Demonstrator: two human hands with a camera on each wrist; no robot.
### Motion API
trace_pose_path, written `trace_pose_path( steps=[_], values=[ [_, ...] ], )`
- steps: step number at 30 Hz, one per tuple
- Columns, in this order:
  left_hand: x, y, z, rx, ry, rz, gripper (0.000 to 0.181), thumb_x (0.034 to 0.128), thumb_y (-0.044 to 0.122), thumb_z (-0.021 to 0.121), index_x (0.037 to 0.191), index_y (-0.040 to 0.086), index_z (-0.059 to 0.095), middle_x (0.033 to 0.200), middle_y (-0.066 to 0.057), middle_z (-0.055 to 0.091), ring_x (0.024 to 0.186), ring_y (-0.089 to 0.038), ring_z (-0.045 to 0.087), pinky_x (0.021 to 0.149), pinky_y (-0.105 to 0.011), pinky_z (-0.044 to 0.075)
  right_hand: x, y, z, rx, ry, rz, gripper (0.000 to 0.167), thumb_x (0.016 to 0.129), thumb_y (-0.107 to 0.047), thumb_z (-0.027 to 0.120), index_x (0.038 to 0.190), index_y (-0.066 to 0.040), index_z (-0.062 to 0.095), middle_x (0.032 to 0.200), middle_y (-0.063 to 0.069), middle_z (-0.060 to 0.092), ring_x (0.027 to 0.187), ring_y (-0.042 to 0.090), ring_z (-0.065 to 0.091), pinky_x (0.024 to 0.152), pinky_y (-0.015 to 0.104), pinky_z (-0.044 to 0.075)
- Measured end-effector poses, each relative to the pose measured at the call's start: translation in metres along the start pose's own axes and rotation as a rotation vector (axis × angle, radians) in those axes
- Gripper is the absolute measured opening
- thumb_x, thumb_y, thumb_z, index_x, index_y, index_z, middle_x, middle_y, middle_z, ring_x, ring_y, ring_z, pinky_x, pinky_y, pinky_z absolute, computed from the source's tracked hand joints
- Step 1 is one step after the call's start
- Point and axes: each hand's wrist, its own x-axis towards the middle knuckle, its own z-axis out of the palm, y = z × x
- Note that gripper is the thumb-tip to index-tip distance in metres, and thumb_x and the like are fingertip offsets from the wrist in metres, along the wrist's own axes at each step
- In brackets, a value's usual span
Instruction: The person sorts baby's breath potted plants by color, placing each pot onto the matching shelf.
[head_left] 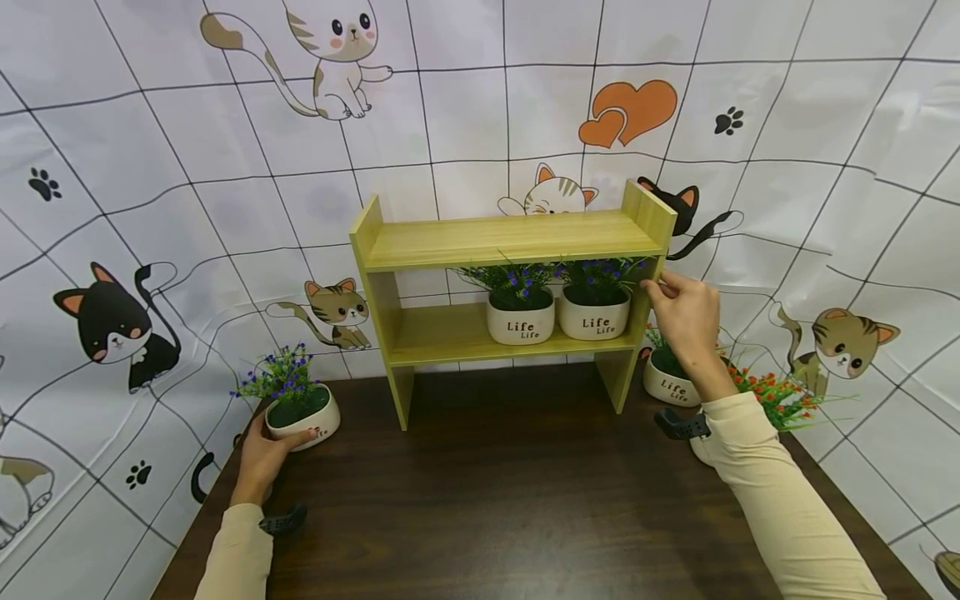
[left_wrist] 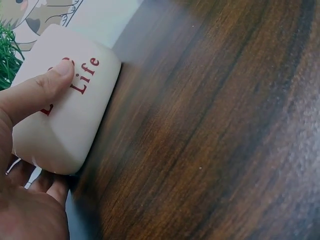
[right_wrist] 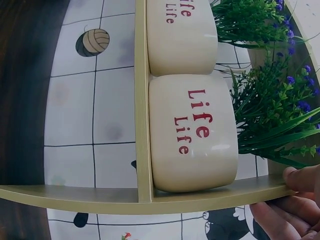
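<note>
At the table's left side my left hand grips a white flowerpot with purple flowers. In the left wrist view the thumb lies across the red lettering on the pot, fingers round its end; the pot's base is at the table surface. My right hand pinches the right side panel of a two-tier wooden shelf, thumb inside and fingers outside. On the lower tier stand two white pots, a left one and a right one, both with purple flowers. The right wrist view shows them close together.
Right of the shelf stands a white pot, partly hidden by my right arm. Beside it, orange-red flowers rise from another pot mostly behind the sleeve. The dark wooden table meets a cat-patterned wall covering at the back.
</note>
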Motion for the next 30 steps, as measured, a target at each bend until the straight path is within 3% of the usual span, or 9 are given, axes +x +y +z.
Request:
trace_pose_path(
  steps=[4, 10, 12, 15, 18, 21, 23, 28, 30],
  values=[
    [0.0, 0.0, 0.001, 0.008, 0.011, -0.004, 0.123, 0.0877, 0.028, 0.09, 0.173, 0.011, 0.003, 0.172, -0.029, 0.027, 0.153, -0.046, 0.035, 0.126, -0.063, 0.03, 0.0, -0.001, 0.0, 0.011, -0.011, 0.012, 0.024, 0.099, -0.014, 0.077, 0.117, 0.002, 0.08, 0.092, 0.024, 0.078, 0.075, 0.041, 0.077, 0.055, 0.002, 0.028],
    [0.001, -0.001, 0.003, 0.027, 0.035, -0.012, 0.124, 0.086, 0.031, 0.092, 0.173, 0.011, 0.005, 0.171, -0.03, 0.027, 0.153, -0.047, 0.035, 0.127, -0.065, 0.028, -0.001, -0.001, 0.0, 0.012, -0.015, 0.016, 0.026, 0.1, -0.014, 0.076, 0.118, 0.003, 0.079, 0.093, 0.025, 0.078, 0.076, 0.043, 0.077, 0.055, 0.002, 0.028],
    [0.0, -0.001, 0.004, 0.022, 0.043, -0.014, 0.123, 0.0856, 0.031, 0.092, 0.172, 0.01, 0.008, 0.171, -0.03, 0.029, 0.152, -0.047, 0.036, 0.126, -0.065, 0.029, -0.001, -0.001, 0.0, 0.005, -0.014, 0.015, 0.025, 0.1, -0.015, 0.076, 0.118, 0.002, 0.08, 0.092, 0.024, 0.079, 0.07, 0.035, 0.076, 0.054, 0.003, 0.028],
    [0.0, 0.0, 0.006, 0.009, 0.054, -0.011, 0.121, 0.0857, 0.03, 0.092, 0.172, 0.009, 0.01, 0.17, -0.029, 0.03, 0.151, -0.046, 0.037, 0.126, -0.065, 0.03, 0.0, 0.0, 0.0, 0.004, -0.012, 0.015, 0.024, 0.099, -0.015, 0.077, 0.116, 0.001, 0.081, 0.09, 0.023, 0.079, 0.06, 0.008, 0.063, 0.053, 0.005, 0.029],
    [-0.002, 0.001, 0.008, -0.006, 0.062, -0.002, 0.121, 0.0856, 0.03, 0.092, 0.172, 0.008, 0.01, 0.17, -0.029, 0.03, 0.151, -0.046, 0.038, 0.126, -0.064, 0.031, 0.0, 0.0, 0.0, 0.012, -0.011, 0.017, 0.023, 0.099, -0.015, 0.077, 0.115, 0.001, 0.081, 0.089, 0.022, 0.079, 0.061, -0.018, 0.046, 0.053, 0.005, 0.03],
    [-0.003, 0.0, 0.009, -0.009, 0.072, 0.008, 0.121, 0.0851, 0.029, 0.092, 0.171, 0.006, 0.011, 0.17, -0.03, 0.03, 0.151, -0.046, 0.038, 0.126, -0.064, 0.03, 0.0, 0.001, 0.0, 0.016, -0.011, 0.017, 0.022, 0.099, -0.015, 0.077, 0.114, 0.001, 0.082, 0.088, 0.023, 0.079, 0.059, -0.024, 0.04, 0.053, 0.005, 0.03],
    [-0.003, 0.0, 0.01, -0.009, 0.08, 0.01, 0.121, 0.0848, 0.028, 0.093, 0.171, 0.005, 0.011, 0.17, -0.029, 0.029, 0.151, -0.046, 0.037, 0.126, -0.064, 0.03, 0.0, 0.001, 0.0, 0.013, -0.012, 0.016, 0.022, 0.099, -0.015, 0.077, 0.114, 0.001, 0.082, 0.089, 0.023, 0.079, 0.06, -0.018, 0.046, 0.052, 0.005, 0.03],
    [-0.002, 0.0, 0.01, -0.014, 0.088, 0.011, 0.12, 0.0846, 0.03, 0.093, 0.171, 0.005, 0.013, 0.172, -0.027, 0.028, 0.152, -0.045, 0.037, 0.126, -0.063, 0.031, -0.001, 0.001, 0.001, 0.008, -0.012, 0.018, 0.024, 0.099, -0.015, 0.077, 0.117, 0.001, 0.08, 0.092, 0.023, 0.079, 0.066, 0.024, 0.072, 0.053, 0.004, 0.03],
    [-0.002, 0.0, 0.01, -0.009, 0.085, 0.011, 0.121, 0.0842, 0.031, 0.093, 0.171, 0.006, 0.013, 0.171, -0.027, 0.03, 0.152, -0.044, 0.038, 0.126, -0.062, 0.032, -0.001, 0.001, 0.001, 0.008, -0.009, 0.019, 0.024, 0.099, -0.015, 0.077, 0.117, 0.001, 0.08, 0.092, 0.023, 0.079, 0.071, 0.032, 0.074, 0.053, 0.004, 0.03]
  ],
)
